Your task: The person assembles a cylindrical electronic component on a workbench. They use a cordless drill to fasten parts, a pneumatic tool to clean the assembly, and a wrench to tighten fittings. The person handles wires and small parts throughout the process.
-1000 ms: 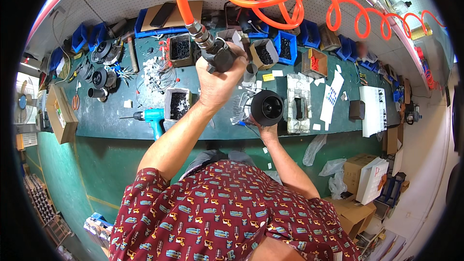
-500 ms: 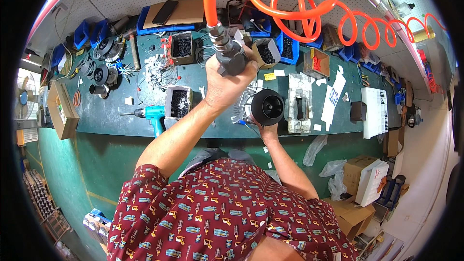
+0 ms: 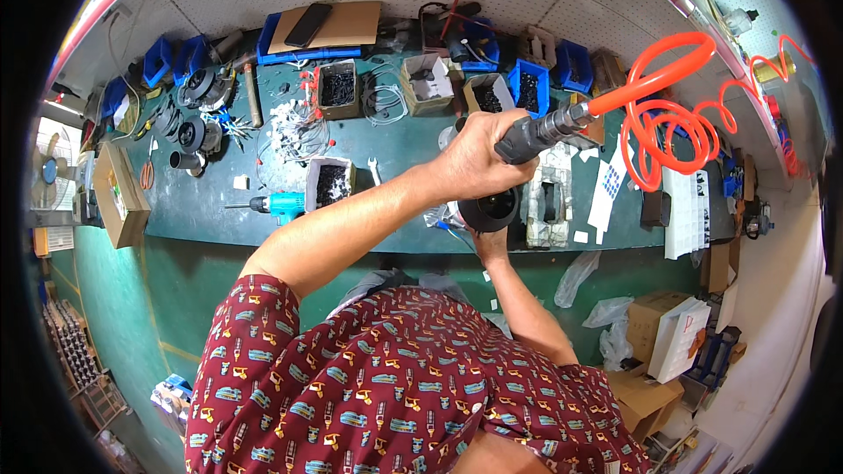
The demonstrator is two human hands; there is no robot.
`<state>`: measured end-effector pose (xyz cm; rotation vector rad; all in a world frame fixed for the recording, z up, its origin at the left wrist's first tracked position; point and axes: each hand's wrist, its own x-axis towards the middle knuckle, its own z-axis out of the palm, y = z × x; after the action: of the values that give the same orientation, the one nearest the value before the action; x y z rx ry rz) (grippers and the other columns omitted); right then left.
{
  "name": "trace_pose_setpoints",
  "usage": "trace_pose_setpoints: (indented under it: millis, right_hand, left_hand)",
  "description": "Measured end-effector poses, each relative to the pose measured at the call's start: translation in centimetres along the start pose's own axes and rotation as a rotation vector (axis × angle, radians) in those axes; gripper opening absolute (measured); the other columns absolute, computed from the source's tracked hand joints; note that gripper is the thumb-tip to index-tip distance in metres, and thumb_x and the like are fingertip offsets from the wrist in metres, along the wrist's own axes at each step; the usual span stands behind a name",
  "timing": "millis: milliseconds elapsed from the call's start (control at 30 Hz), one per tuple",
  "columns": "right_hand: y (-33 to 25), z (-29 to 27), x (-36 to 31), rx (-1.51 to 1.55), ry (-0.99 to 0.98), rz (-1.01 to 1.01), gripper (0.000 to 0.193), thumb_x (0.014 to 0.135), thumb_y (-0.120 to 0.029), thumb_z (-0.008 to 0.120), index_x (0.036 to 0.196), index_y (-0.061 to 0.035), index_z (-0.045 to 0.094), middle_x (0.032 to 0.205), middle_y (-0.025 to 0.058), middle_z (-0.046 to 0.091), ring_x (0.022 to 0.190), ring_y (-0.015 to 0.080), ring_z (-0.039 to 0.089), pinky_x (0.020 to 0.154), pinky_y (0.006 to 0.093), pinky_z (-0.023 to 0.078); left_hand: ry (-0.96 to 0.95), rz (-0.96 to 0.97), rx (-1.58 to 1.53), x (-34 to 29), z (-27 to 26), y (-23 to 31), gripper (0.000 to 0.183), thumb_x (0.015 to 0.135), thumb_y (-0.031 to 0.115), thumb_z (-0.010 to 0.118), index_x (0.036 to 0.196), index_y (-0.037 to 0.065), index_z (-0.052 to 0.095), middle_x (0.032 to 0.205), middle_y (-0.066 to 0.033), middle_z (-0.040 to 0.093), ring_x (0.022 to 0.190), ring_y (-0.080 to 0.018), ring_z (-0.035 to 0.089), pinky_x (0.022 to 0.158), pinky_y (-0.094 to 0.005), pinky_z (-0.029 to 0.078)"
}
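Observation:
My left hand (image 3: 479,156), raised over the bench, is closed round a black air tool (image 3: 524,140). From the tool's metal coupling an orange coiled hose (image 3: 654,79) runs off to the right. Below it, near the bench's front edge, is a round black fan wheel (image 3: 492,214), partly covered by my left hand and the tool. My right hand (image 3: 490,244) grips that fan wheel's unit from the near side, its fingers mostly hidden beneath. A blue wire end (image 3: 446,226) shows just left of the wheel.
A teal power drill (image 3: 283,204) lies at left beside a box of dark screws (image 3: 328,184). A wrench (image 3: 375,171) lies near it. Right of the fan stands a pale block with a slot (image 3: 536,211). Blue bins (image 3: 529,88) and cartons line the back.
My left hand has swung the air tool right and down, tilting it so the hose now leads rightward. My right hand stays at the fan wheel, which is now partly covered.

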<state>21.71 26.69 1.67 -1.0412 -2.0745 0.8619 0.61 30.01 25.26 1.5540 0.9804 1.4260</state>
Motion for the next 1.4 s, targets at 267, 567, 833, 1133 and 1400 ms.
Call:
trace_pose_setpoints:
  millis: [267, 567, 833, 1133, 1400]
  right_hand:
    - [-4.5, -0.7, 1.3, 0.243, 0.052, 0.156, 0.041, 0.096, -0.017, 0.069, 0.132, 0.0001, 0.061, 0.126, 0.0148, 0.069, 0.120, 0.0265, 0.065, 0.102, 0.0395, 0.049]
    - [0.2, 0.7, 0.5, 0.050, 0.133, 0.164, 0.048, 0.092, -0.022, 0.074, 0.132, -0.0039, 0.055, 0.131, 0.0224, 0.064, 0.123, 0.0352, 0.064, 0.101, 0.0419, 0.049]
    - [-3.7, -1.5, 0.9, 0.465, 0.097, 0.247, 0.096, 0.076, -0.020, 0.089, 0.149, 0.0058, 0.034, 0.139, 0.0168, 0.059, 0.130, 0.0261, 0.057, 0.113, 0.0366, 0.042]
    - [-1.7, -1.3, 0.0, 0.619, 0.075, 0.266, 0.116, 0.066, -0.026, 0.093, 0.157, 0.0054, 0.027, 0.148, 0.0234, 0.049, 0.140, 0.0337, 0.048, 0.119, 0.0421, 0.037]
    - [-1.7, -1.7, 0.0, 0.510, 0.083, 0.283, 0.117, 0.064, -0.030, 0.095, 0.153, 0.0076, 0.030, 0.144, 0.0255, 0.051, 0.135, 0.0373, 0.052, 0.116, 0.0434, 0.040]
  left_hand:
    - [0.037, -0.019, 0.043, 0.0, 0.3, -0.3, 0.020, 0.079, 0.008, 0.075, 0.093, 0.002, 0.062, 0.079, -0.0032, 0.063, 0.072, -0.0100, 0.056, 0.069, -0.0315, 0.052]
    - [0.164, -0.085, 0.037, 0.1, 1.0, 0.2, 0.012, 0.082, 0.001, 0.074, 0.093, 0.004, 0.071, 0.084, 0.0025, 0.067, 0.076, -0.0070, 0.059, 0.070, -0.0261, 0.051]
    - [0.356, 0.172, 0.067, 1.2, 0.7, 8.8, 0.017, 0.084, -0.002, 0.073, 0.101, 0.000, 0.071, 0.094, -0.0091, 0.074, 0.089, -0.0173, 0.070, 0.087, -0.0340, 0.057]
    - [0.363, 0.108, -0.062, -4.3, 7.7, 8.6, 0.034, 0.084, 0.008, 0.074, 0.111, 0.000, 0.056, 0.102, -0.0159, 0.069, 0.102, -0.0302, 0.070, 0.102, -0.0488, 0.054]
    - [0.370, 0.035, 0.038, -7.9, 11.7, 2.9, 0.030, 0.088, -0.002, 0.071, 0.113, 0.002, 0.055, 0.108, -0.0135, 0.070, 0.107, -0.0251, 0.070, 0.105, -0.0451, 0.053]
